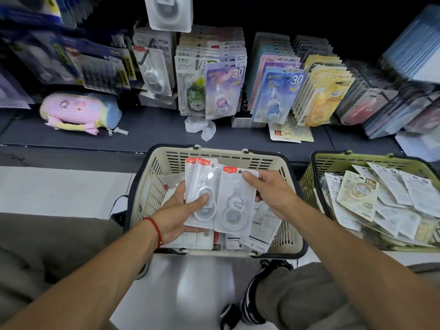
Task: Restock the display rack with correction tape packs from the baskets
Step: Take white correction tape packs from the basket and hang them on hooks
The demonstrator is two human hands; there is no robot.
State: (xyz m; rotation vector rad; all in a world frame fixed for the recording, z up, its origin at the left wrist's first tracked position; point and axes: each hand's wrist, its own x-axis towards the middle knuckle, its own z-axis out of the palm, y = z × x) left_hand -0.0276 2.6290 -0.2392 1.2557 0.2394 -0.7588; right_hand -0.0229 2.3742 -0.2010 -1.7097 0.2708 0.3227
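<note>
Left hand: the left hand [181,210] holds a small stack of white packs [201,186] from below, thumb pressed across the clear blister on top, fingers [177,194] curled round the stack's left edge; a red string bracelet [154,228] circles the wrist.
Right hand: the right hand [271,189] pinches a single white pack [234,203] at its upper right corner, thumb on the front and fingers behind it.
Packs in hand: the single pack lies just beside the stack and overlaps its right edge; all carry red labels at the top and are held above the cream basket.
Cream basket: the cream basket [289,234] with a dark rim stands on the floor [59,189] against the shelf's front edge, with more white packs lying flat in its bottom.
Green basket: the green basket [333,163] stands just to the right of the cream one, heaped with loose packs, mostly cream and white.
Display rack: the display rack [238,75] rises along the back of the dark shelf [154,132]; rows of hanging packs in purple, blue, yellow and grey fill it.
Shelf items: a pink pouch [71,110] lies near the shelf's left end; crumpled white paper [200,126] sits below the purple packs; one loose yellow pack [291,133] lies flat near the shelf's front edge.
</note>
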